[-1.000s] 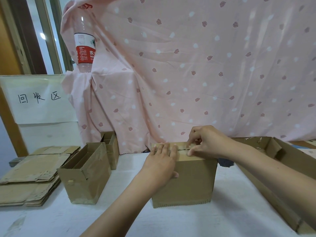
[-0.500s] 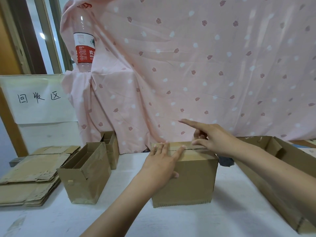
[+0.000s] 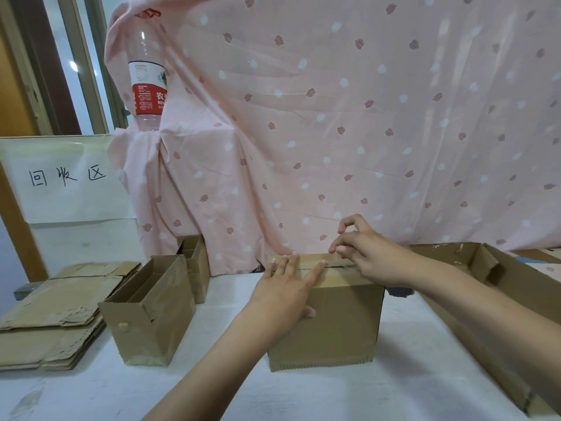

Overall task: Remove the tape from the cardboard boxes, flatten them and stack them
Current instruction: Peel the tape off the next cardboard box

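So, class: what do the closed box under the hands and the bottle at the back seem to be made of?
Closed box: brown corrugated cardboard, matte; its bottom edge shows a wavy, fluted cut. Bottle: probably clear glossy plastic; the curtain shows through it, red-and-white printed label.

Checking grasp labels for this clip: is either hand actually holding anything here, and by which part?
The left hand rests flat on the closed box, fingers straight over its top near edge. The right hand curls its fingertips above the top seam; whether it pinches tape cannot be told.

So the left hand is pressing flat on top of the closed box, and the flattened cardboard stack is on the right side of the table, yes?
Not quite. The head view shows the flattened cardboard stack on the left side of the table. The left hand does press flat on the closed box.
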### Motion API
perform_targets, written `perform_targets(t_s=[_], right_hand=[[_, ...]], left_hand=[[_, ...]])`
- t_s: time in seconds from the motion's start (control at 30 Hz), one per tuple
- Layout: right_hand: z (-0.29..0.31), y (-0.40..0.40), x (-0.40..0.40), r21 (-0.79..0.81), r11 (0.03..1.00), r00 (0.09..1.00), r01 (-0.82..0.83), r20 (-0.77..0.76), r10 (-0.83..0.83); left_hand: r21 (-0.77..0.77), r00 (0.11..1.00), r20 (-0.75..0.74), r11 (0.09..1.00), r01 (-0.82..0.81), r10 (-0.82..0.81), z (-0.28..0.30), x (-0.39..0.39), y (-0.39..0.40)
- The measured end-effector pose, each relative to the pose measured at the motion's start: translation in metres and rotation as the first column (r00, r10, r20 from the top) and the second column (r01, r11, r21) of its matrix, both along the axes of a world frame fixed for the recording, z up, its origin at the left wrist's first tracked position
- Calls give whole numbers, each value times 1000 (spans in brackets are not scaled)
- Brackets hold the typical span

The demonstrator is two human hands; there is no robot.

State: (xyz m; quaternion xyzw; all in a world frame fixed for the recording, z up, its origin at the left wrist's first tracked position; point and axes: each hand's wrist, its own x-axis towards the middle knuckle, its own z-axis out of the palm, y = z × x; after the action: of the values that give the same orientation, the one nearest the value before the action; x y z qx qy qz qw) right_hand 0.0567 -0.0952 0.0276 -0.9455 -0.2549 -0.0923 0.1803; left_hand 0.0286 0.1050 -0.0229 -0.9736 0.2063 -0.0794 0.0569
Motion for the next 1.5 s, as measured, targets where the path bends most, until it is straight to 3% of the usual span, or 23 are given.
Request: perform_targets(t_s=[0.43,0.57,0.73,1.03,1.23,1.4,1.5], right_hand=[[2,-8,7,77,997,999,-13,31,10],[-1,-11,11,12,999,997,50,58,-50],[5,-8,8,40,998,996,58,65,-60],[9,-13,2,80,990,992,113,-62,-108],[13,-24,1,209,970,974,121,-212,-76],[17,-32,-3,285,954,986,97,-159,-53],[17,-34,-2,230,970,995,78,-83,-60]], left_hand=[[0,1000,5,1000,2,-2,1,-2,0],[10,1000,8,1000,0,0,2,-2,-1],[0,1000,13,1000,3,-3,1,-2,0],[-6,1000,-5,1000,10,-10,0,-2,4],[-24,999,-16,999,38,-38,3,-4,11],[-23,999,-7,998,50,-50,2,-7,21],[-27,999,-19,999,30,-30,2,-5,25]])
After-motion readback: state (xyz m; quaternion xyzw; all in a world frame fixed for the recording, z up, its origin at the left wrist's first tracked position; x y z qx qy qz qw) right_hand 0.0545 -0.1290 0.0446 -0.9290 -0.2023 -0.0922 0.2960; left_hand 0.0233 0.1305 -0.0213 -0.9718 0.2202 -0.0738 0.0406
